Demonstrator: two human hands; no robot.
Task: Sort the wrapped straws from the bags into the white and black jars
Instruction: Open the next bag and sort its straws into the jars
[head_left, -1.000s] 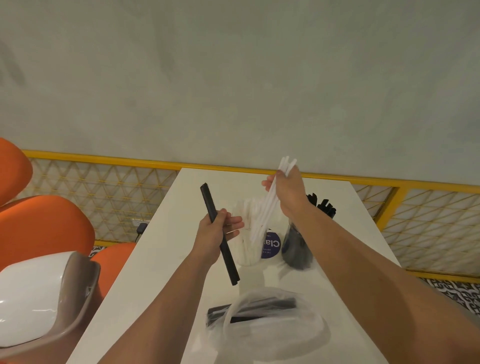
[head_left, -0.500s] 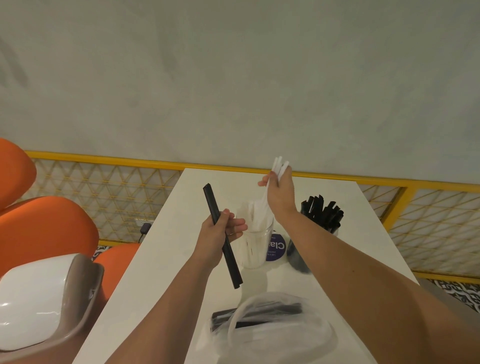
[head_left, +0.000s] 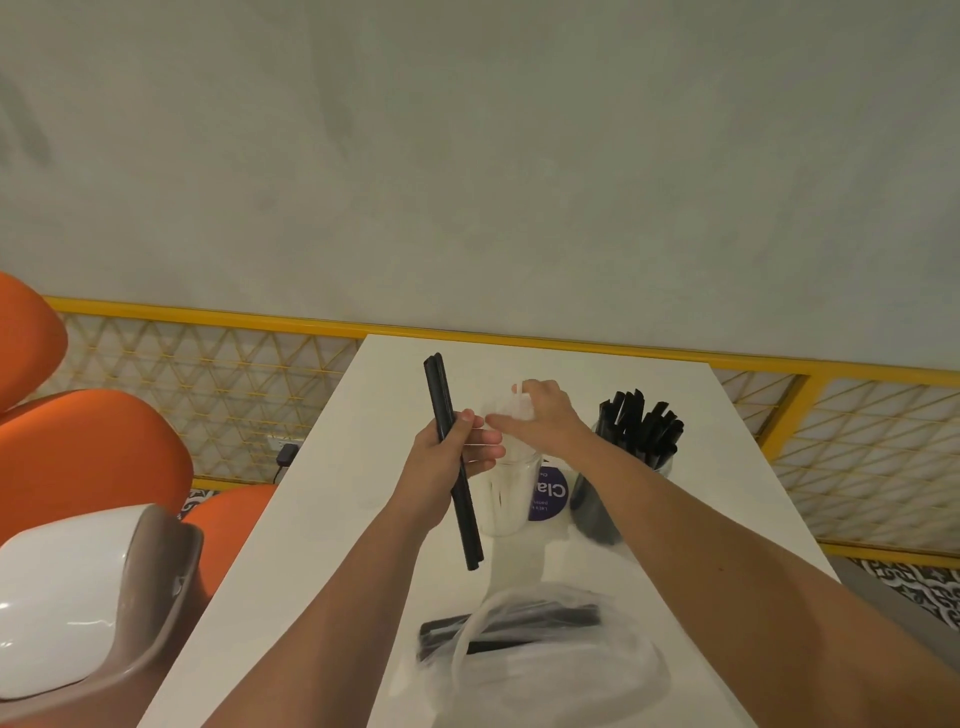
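Observation:
My left hand (head_left: 449, 454) grips a pair of black wrapped straws (head_left: 467, 525), tilted, above the white table (head_left: 322, 525). My right hand (head_left: 545, 415) is over the clear jar of white straws (head_left: 506, 501), fingers curled around the tops of a bunch of white wrapped straws (head_left: 518, 395) that stand in the jar. Right of it, the dark jar (head_left: 595, 512) holds several black straws (head_left: 639, 423). Near me lies a clear plastic bag (head_left: 561, 675) with black straws (head_left: 506, 626) inside.
A purple round label (head_left: 548, 491) shows between the two jars. Orange chairs (head_left: 93, 457) and a white-and-taupe chair (head_left: 78, 597) stand left of the table. A yellow lattice railing (head_left: 857, 447) runs behind the table's far edge, under a grey wall.
My right hand has come down with the white straws, from raised above the table to the mouth of the clear jar. My left hand stays put with the black straws.

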